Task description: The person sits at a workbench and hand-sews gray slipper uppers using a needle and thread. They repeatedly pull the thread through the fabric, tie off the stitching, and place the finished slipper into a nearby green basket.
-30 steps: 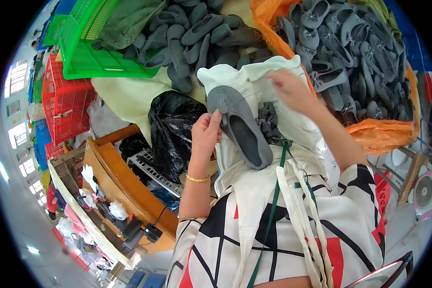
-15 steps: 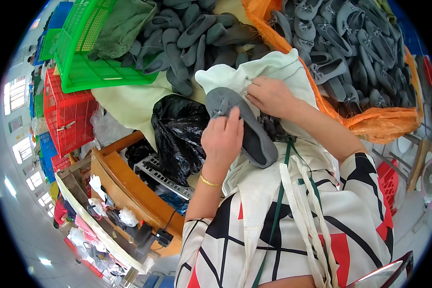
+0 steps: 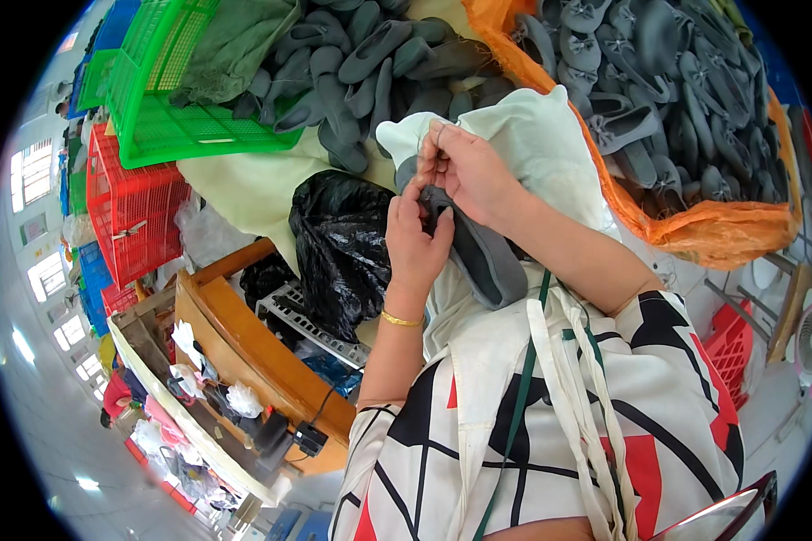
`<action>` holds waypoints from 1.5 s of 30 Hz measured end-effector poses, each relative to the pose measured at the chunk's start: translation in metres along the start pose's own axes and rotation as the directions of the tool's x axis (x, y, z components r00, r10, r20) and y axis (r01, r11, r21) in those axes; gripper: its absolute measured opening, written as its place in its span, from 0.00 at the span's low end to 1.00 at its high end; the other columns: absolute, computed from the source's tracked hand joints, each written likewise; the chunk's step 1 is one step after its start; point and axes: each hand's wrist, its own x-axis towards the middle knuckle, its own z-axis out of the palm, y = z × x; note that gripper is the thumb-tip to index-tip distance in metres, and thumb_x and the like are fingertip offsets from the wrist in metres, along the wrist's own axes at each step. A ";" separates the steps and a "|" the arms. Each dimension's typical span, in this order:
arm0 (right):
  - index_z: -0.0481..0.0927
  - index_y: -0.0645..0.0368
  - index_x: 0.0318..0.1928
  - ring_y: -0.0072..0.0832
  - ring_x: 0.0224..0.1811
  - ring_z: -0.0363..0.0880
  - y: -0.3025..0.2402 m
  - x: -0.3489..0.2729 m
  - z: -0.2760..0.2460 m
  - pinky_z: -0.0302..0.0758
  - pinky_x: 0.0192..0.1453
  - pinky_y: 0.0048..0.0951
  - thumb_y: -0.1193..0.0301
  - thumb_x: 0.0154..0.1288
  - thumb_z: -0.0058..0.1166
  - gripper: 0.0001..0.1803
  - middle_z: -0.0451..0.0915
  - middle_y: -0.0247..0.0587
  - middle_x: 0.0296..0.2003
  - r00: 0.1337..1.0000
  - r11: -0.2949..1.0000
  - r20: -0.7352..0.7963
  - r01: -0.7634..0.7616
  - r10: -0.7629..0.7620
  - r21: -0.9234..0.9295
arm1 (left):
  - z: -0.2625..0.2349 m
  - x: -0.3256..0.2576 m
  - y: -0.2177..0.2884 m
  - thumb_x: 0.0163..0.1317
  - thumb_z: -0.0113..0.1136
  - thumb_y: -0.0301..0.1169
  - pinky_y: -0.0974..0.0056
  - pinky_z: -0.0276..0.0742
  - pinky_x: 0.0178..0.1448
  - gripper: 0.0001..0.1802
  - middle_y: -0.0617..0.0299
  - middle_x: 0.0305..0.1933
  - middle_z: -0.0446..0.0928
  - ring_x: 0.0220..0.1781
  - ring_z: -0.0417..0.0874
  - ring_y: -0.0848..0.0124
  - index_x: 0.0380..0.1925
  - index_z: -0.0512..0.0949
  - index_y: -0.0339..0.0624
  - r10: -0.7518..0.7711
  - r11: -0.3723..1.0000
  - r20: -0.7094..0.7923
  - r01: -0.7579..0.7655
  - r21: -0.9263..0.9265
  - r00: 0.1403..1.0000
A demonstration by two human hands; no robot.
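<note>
A grey slip-on shoe (image 3: 485, 257) lies tilted over my lap, its toe partly hidden behind my fingers. My left hand (image 3: 417, 239) grips the front of the shoe, with the thumb at its opening. Just above, my right hand (image 3: 467, 173) is pinched closed close to the left fingertips. A thin dark strand shows at its fingers, too fine to name. Behind both hands a white cloth (image 3: 532, 122) is spread out.
Grey shoes (image 3: 338, 99) lie heaped beyond my hands, beside a green basket (image 3: 212, 135). An orange sack (image 3: 695, 234) full of bowed grey shoes stands at right. Left are a black plastic bag (image 3: 338, 248), a red crate (image 3: 131, 212) and a wooden table (image 3: 262, 338).
My right hand has moved left from the white cloth to the shoe's toe, beside my left hand. The toe and its bow, in plain view before, are now mostly covered by my fingers.
</note>
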 end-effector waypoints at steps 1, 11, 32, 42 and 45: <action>0.72 0.57 0.31 0.19 0.28 0.68 -0.004 -0.003 0.001 0.69 0.37 0.25 0.65 0.77 0.44 0.14 0.71 0.30 0.27 1.000 0.998 0.009 -0.019 0.019 0.055 | 0.000 -0.001 -0.003 0.54 0.64 0.25 0.60 0.74 0.36 0.26 0.56 0.33 0.71 0.32 0.74 0.61 0.56 0.73 0.40 0.010 1.000 0.016 -0.011 0.017 1.000; 0.70 0.57 0.30 0.17 0.28 0.64 -0.016 -0.041 0.025 0.65 0.35 0.22 0.68 0.75 0.45 0.13 0.68 0.28 0.27 0.997 0.999 -0.054 0.045 -0.046 -0.026 | 0.003 0.014 -0.013 0.53 0.67 0.27 0.59 0.77 0.33 0.25 0.57 0.33 0.73 0.32 0.78 0.60 0.54 0.75 0.45 0.323 0.930 -0.059 -0.305 0.204 0.945; 0.78 0.61 0.38 0.35 0.30 0.73 -0.049 -0.093 -0.042 0.71 0.36 0.30 0.74 0.68 0.56 0.03 0.74 0.41 0.28 0.699 -0.056 0.409 0.469 -0.587 -0.882 | 0.030 0.010 0.004 0.57 0.63 0.26 0.67 0.76 0.46 0.23 0.58 0.40 0.79 0.40 0.80 0.69 0.55 0.80 0.49 0.116 0.907 0.578 0.151 -0.393 0.808; 0.80 0.55 0.38 0.37 0.38 0.79 -0.070 -0.118 -0.038 0.81 0.49 0.39 0.78 0.52 0.63 0.12 0.75 0.36 0.29 0.497 -0.605 0.773 0.493 -0.394 -0.625 | 0.041 0.024 0.049 0.56 0.63 0.38 0.63 0.75 0.32 0.16 0.56 0.18 0.79 0.21 0.77 0.67 0.21 0.84 0.34 -0.076 0.968 0.668 0.216 -0.128 0.740; 0.79 0.57 0.37 0.38 0.38 0.79 -0.093 -0.139 -0.053 0.81 0.53 0.43 0.80 0.54 0.59 0.08 0.78 0.40 0.32 0.582 -0.679 0.701 0.317 -0.413 -0.662 | 0.047 0.021 0.046 0.51 0.65 0.42 0.59 0.75 0.33 0.18 0.50 0.19 0.79 0.23 0.80 0.60 0.21 0.84 0.35 -0.101 0.981 0.702 0.189 -0.048 0.705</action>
